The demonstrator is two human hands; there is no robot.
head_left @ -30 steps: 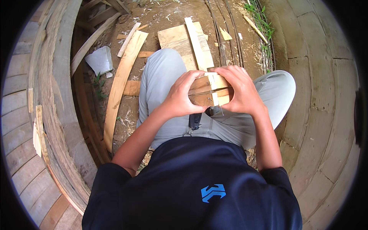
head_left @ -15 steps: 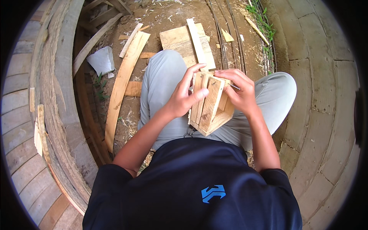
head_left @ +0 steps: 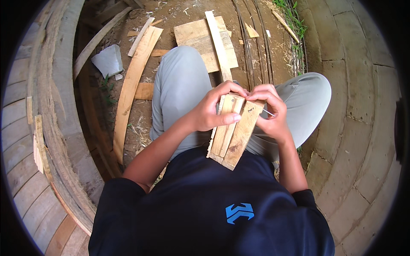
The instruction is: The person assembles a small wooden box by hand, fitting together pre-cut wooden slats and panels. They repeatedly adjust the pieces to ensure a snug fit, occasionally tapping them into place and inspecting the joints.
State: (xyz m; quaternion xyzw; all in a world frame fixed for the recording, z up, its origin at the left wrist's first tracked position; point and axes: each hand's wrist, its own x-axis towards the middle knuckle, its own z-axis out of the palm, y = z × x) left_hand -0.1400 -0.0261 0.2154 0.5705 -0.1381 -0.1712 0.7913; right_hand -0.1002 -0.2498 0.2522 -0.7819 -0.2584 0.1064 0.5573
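A small box of rough, pale wooden slats is held above my lap, tilted, with two slats side by side facing up and a dark gap between them. My left hand grips its upper left end, the thumb lying flat across a slat and the fingers curled over the far edge. At the upper right corner my right hand is closed, fingertips on the top edge close to the left fingertips. A thin, shiny nail-like rod shows by the right thumb and fingers; its ends are hidden.
Beyond my knees a panel of joined boards lies on the dirt with a narrow strip across it. A long plank and a whitish block lie left. Dark rods run along the ground; a concrete wall stands right.
The box has turned and come nearer my body, so its open side is now out of sight. Both hands have moved with it, and the right fingers have shifted closer to the left ones.
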